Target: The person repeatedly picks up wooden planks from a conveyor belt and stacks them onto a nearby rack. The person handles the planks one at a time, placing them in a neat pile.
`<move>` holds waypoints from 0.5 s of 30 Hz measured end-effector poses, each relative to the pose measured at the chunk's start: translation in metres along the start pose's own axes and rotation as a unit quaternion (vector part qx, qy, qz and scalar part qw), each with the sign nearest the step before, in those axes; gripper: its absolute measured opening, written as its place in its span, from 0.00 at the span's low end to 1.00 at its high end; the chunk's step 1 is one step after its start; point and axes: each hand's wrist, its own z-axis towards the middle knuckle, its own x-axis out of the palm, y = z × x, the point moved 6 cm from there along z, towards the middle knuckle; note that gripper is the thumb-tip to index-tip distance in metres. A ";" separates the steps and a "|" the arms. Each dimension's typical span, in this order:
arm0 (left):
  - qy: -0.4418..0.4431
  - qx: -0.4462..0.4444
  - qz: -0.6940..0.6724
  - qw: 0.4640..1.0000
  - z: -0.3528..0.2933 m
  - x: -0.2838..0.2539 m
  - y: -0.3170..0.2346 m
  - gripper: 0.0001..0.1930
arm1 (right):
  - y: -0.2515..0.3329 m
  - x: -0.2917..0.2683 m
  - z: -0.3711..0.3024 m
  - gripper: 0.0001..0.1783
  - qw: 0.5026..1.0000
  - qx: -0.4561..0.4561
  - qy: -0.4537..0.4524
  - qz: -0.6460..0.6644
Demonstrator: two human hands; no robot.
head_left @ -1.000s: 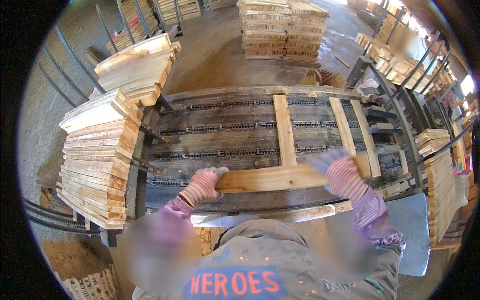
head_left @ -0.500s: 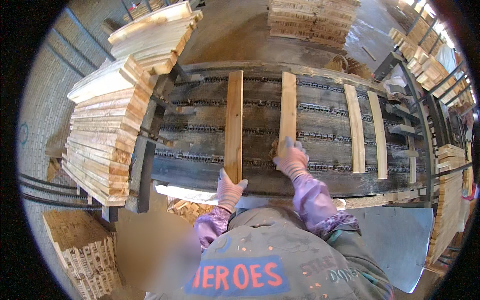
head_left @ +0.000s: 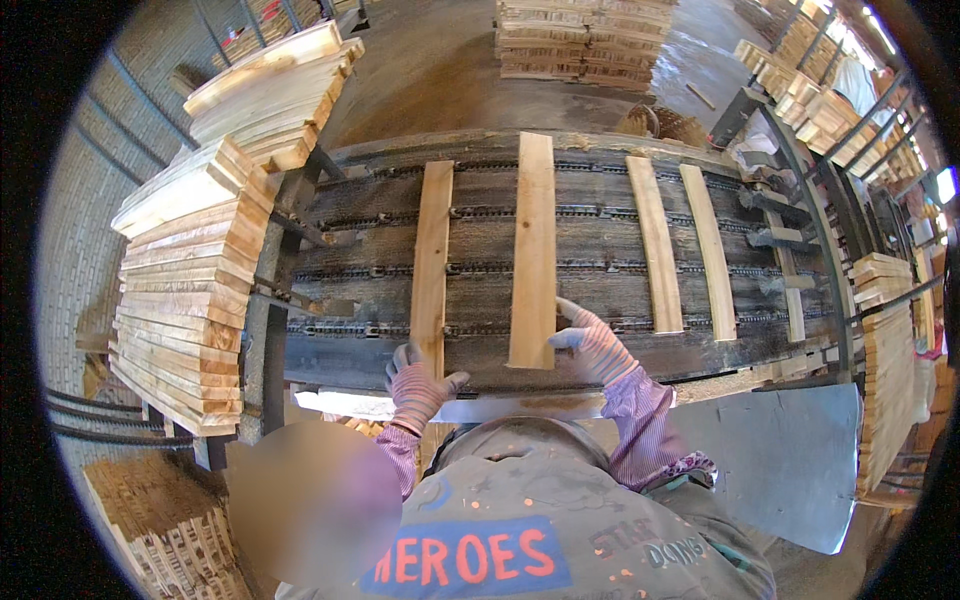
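My left hand (head_left: 418, 392), in a striped glove with grey fingertips, is at the near end of a long wooden board (head_left: 432, 260). Its fingers and thumb are spread, with the board's end between them. To the right, a second board (head_left: 533, 250) shows a pale, smooth face. Beside this board's lower right edge is my right hand (head_left: 600, 348), gloved alike, fingers apart; the thumb reaches the edge. Both boards lie across a dark conveyor (head_left: 490, 290) with several chains running sideways.
Two narrower boards, a left one (head_left: 653, 245) and a right one (head_left: 708, 250), lie further right on the conveyor. Stacked boards (head_left: 185, 300) rise at the left behind a metal post. A lumber stack (head_left: 585, 40) stands beyond. A grey metal sheet (head_left: 775, 460) is at my right.
My right hand has come off the second board's face to its right edge. A rough brown spot at that board's left edge no longer shows. The view has shifted right.
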 end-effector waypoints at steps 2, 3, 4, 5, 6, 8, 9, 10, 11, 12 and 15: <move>-0.046 0.126 -0.150 0.979 0.001 -0.021 -0.036 0.50 | -0.009 0.006 -0.001 0.46 1.000 -0.001 0.015 0.026; 0.072 0.120 -0.356 0.924 0.001 -0.017 -0.056 0.47 | -0.014 0.008 -0.001 0.46 0.999 -0.002 0.020 0.040; 0.185 0.099 -0.544 0.813 -0.003 -0.011 -0.075 0.43 | -0.015 0.015 -0.001 0.48 0.999 0.006 0.032 -0.016; 0.293 0.072 -0.696 0.652 -0.010 -0.008 -0.097 0.40 | -0.018 0.017 0.002 0.47 0.992 -0.017 0.019 -0.127; 0.312 0.067 -0.674 0.667 -0.014 -0.005 -0.108 0.31 | -0.020 0.012 0.002 0.45 0.985 -0.006 -0.010 -0.174; 0.300 0.035 -0.695 0.652 -0.014 -0.003 -0.117 0.29 | -0.018 -0.017 0.003 0.41 0.957 0.005 -0.114 -0.268; 0.295 0.020 -0.705 0.644 -0.013 -0.002 -0.121 0.28 | -0.018 -0.043 0.003 0.39 0.930 0.006 -0.191 -0.315; 0.325 0.021 -0.715 0.618 -0.012 -0.001 -0.124 0.27 | -0.001 -0.066 -0.001 0.38 0.804 0.019 -0.282 -0.524; 0.318 0.033 -0.721 0.615 -0.013 -0.006 -0.131 0.28 | 0.006 -0.089 -0.002 0.40 0.720 0.112 -0.313 -0.609; 0.317 0.048 -0.723 0.611 -0.016 -0.015 -0.143 0.28 | -0.004 -0.119 -0.011 0.43 0.579 0.105 -0.396 -0.705; 0.304 0.073 -0.726 0.613 -0.016 -0.021 -0.160 0.29 | -0.006 -0.168 -0.027 0.50 0.571 0.224 -0.406 -0.678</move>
